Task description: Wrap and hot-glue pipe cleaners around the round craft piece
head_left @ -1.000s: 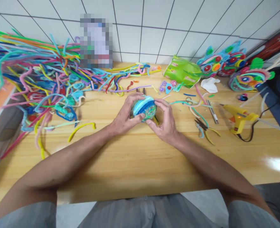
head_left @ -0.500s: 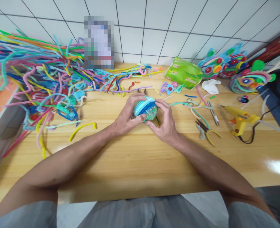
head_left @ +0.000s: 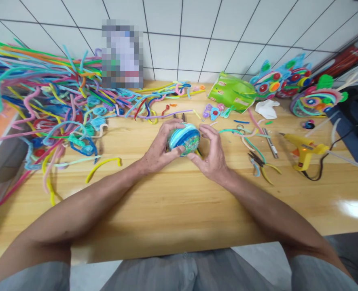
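Note:
A round craft piece (head_left: pixel 185 138), banded with light and dark blue pipe cleaner strips over a glittery green part, is tilted up above the table. My left hand (head_left: pixel 160 147) is closed around its left side, thumb on the front and fingers over the top. At its right edge, my right hand (head_left: pixel 212 151) is curved with thumb and fingers apart; the fingertips look just off the piece, and the thumb tip is close to its lower rim. Behind the piece, two dark tips (head_left: pixel 179 117) of a tool stick out, the rest hidden.
Pipe cleaners (head_left: pixel 60 93) heap at the left; a loose yellow one (head_left: pixel 102 167) lies nearer. To the right are pliers (head_left: pixel 263 167), a pen-like cutter (head_left: pixel 270 143) and a yellow glue gun (head_left: pixel 306 149) with a cord. A green packet (head_left: pixel 231 93) and decorated colourful faces (head_left: pixel 315 101) stand behind.
My right fingers have come slightly away from the craft piece's edge. My left hand keeps its hold. The whole view has shifted a little.

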`<action>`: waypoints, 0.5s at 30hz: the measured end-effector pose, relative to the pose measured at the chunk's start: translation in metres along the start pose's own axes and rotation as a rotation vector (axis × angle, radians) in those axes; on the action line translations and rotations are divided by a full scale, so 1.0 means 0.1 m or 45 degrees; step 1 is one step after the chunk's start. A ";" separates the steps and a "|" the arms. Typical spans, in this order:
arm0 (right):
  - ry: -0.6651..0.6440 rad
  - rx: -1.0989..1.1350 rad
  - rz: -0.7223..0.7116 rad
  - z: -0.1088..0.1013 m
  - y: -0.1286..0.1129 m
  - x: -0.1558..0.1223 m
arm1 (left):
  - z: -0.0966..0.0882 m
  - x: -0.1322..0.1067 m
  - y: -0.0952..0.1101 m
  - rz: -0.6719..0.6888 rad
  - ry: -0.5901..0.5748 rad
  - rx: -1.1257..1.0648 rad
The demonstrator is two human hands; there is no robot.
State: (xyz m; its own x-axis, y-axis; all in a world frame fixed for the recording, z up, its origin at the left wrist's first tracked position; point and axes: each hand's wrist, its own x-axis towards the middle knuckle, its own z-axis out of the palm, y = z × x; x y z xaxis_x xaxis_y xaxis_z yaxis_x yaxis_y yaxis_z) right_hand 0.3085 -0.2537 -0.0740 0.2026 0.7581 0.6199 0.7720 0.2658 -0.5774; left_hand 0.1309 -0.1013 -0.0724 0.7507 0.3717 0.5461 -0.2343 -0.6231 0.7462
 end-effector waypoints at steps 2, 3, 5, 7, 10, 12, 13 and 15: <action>0.037 0.059 0.166 -0.05 0.03 0.02 | 0.00 0.00 0.00 -0.012 -0.001 0.011; 0.065 0.093 0.257 -0.08 0.05 0.04 | 0.00 0.00 0.00 -0.015 -0.001 0.017; 0.106 0.161 0.419 -0.14 0.09 0.10 | -0.01 0.00 0.00 -0.015 -0.002 0.022; 0.087 0.190 0.545 -0.22 0.12 0.19 | -0.01 0.00 0.00 -0.011 -0.002 0.022; -0.108 0.151 0.664 -0.36 0.12 0.34 | -0.01 0.01 0.00 -0.006 -0.006 0.022; -0.318 0.151 0.689 -0.47 0.12 0.43 | -0.01 0.01 -0.01 -0.002 -0.011 0.028; -0.404 0.158 0.685 -0.54 0.13 0.47 | -0.01 0.01 -0.01 -0.001 -0.012 0.029; -0.472 0.145 0.673 -0.69 0.17 0.54 | -0.01 0.00 -0.02 0.003 -0.011 0.026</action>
State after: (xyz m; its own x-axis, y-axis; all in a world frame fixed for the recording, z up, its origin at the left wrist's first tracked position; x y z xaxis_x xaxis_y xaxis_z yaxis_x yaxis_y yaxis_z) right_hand 0.3742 -0.2493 -0.0134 0.3003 0.9535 0.0249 0.5524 -0.1525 -0.8195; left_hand 0.1312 -0.0995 -0.0735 0.7556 0.3645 0.5443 -0.2234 -0.6377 0.7372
